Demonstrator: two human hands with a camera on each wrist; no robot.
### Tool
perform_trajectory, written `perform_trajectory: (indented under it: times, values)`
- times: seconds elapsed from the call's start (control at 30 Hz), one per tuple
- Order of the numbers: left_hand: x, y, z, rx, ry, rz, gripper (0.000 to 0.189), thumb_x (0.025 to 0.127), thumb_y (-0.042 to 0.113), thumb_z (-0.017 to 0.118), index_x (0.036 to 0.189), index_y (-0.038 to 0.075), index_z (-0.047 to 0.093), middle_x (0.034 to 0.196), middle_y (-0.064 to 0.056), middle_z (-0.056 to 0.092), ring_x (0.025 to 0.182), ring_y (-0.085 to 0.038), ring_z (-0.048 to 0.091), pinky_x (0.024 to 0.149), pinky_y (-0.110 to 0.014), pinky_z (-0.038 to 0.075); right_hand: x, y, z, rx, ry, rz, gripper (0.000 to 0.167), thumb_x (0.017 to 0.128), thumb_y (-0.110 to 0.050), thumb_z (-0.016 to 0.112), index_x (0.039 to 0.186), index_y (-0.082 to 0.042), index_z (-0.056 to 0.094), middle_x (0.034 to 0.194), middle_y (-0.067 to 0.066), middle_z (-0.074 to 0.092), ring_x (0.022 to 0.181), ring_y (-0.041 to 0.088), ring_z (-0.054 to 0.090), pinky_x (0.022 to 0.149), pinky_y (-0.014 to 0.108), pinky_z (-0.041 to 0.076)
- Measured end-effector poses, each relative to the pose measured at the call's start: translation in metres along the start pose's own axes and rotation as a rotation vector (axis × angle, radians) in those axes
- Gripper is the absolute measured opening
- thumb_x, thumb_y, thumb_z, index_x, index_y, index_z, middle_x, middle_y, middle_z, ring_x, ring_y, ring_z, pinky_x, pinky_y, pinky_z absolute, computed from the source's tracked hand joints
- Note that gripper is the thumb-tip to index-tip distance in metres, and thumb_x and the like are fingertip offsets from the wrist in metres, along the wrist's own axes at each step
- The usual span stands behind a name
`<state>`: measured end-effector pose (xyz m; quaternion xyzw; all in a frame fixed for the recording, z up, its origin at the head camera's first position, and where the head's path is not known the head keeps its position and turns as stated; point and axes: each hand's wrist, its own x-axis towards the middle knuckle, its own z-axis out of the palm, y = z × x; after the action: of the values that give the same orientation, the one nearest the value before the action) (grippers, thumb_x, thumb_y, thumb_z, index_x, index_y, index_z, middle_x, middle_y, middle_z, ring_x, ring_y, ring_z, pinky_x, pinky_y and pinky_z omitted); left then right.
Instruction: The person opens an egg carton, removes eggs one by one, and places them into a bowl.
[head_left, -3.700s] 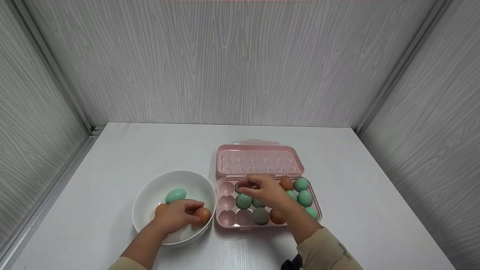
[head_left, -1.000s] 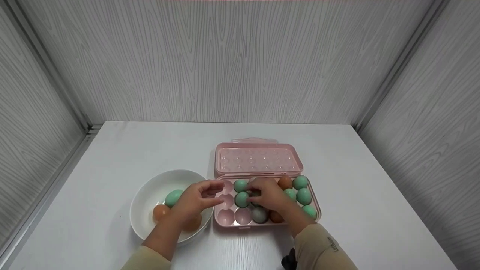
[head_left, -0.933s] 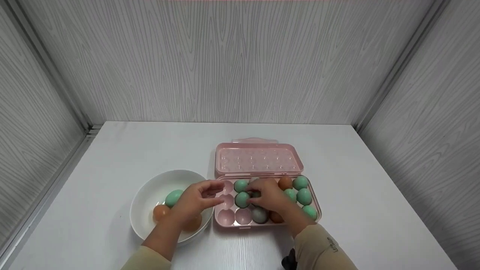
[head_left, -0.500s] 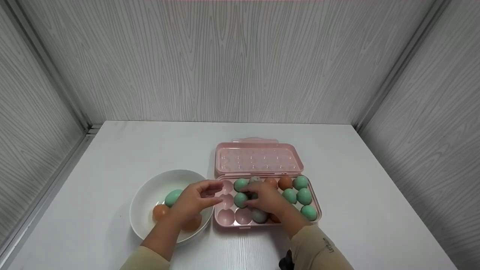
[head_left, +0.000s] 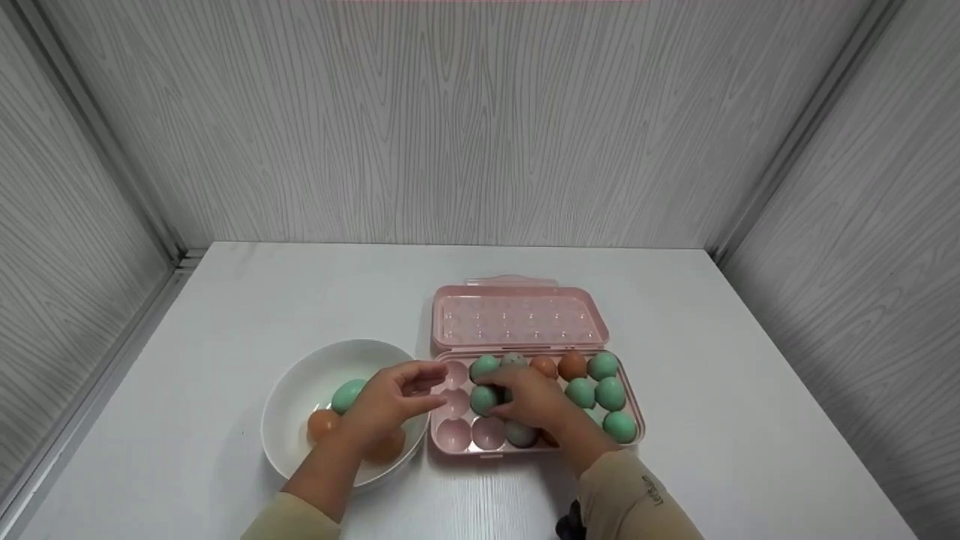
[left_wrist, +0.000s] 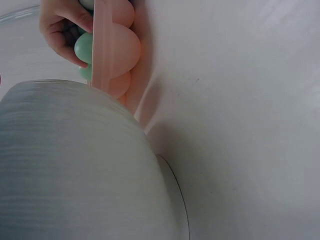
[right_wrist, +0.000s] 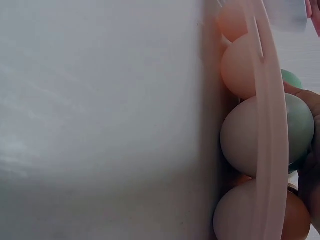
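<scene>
My left hand (head_left: 397, 394) hovers over the right rim of the white bowl (head_left: 289, 375), thumb and fingers apart with nothing between them. In the bowl lie a green egg (head_left: 347, 395) and an orange egg (head_left: 321, 424); another orange egg (head_left: 386, 446) is partly hidden under my left wrist. My right hand (head_left: 532, 394) is over the pink egg box (head_left: 470, 452), finger and thumb around a green egg (head_left: 483, 400) in the middle row. The left wrist view shows the right hand's fingertips on either side of that green egg (left_wrist: 84, 48).
The egg box's lid (head_left: 517, 319) lies open behind it. Green, orange and grey eggs fill much of the box; the left column's cups (head_left: 453, 435) are bare. White table (head_left: 750, 450) extends around, with grey wood-grain panels (head_left: 450, 135) behind and at the sides.
My left hand has come up from an orange egg in the bowl to its right rim. My right hand went from the back-row green egg to the middle row, then shifted slightly left.
</scene>
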<state>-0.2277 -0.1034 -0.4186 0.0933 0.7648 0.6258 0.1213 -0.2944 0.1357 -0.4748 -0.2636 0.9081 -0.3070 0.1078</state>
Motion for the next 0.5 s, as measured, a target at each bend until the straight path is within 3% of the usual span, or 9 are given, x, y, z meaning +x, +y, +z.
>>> perform_trajectory:
  times: [0.3,0.5]
  values:
    - [0.009,-0.018,-0.002,0.015,0.010,0.004,0.056,0.075,0.029,0.075,0.124,0.011,0.056,0.126,-0.010,0.055,0.117,-0.027,0.051,0.096,-0.032,0.043,0.000,0.002,-0.003,0.011,0.031,-0.021,0.047,0.075,-0.032,0.075,0.119,-0.033,0.060,0.110,-0.018,0.056,0.102,0.009,0.050,0.090,0.035,0.045]
    - [0.010,-0.021,-0.003,0.027,-0.005,0.033,0.055,0.075,0.030,0.075,0.123,0.010,0.056,0.124,-0.010,0.056,0.117,-0.029,0.051,0.094,-0.032,0.045,-0.003,-0.003,-0.013,0.023,0.063,-0.047,0.044,0.075,-0.031,0.075,0.117,-0.026,0.062,0.103,-0.016,0.058,0.094,0.014,0.053,0.087,0.035,0.046]
